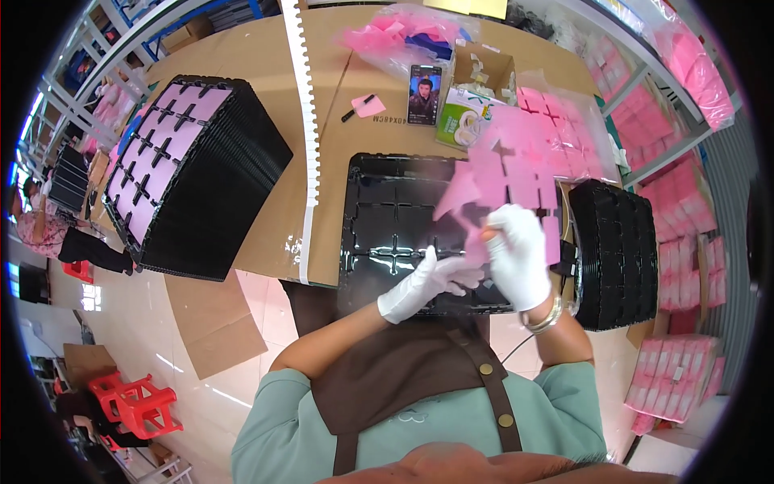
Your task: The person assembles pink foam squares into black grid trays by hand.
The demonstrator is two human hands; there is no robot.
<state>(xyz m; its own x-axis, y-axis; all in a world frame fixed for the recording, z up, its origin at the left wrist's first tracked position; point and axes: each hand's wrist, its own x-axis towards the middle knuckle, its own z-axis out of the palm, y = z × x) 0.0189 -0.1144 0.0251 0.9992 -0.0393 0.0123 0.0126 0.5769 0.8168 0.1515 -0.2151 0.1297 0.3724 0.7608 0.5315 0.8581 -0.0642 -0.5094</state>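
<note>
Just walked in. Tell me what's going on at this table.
A person's gloved right hand holds a pink sheet over a black tray. The left hand is open, low over the tray; whether it touches the sheet is unclear. A pink-topped stack stands to the left, a plain black stack to the right. A lit phone stands beyond the tray.

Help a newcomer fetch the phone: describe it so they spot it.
On the brown table, find the middle black tray at the near edge. Beyond it, left of a green-and-white box, stands the phone, set apart by its lit screen.
</note>
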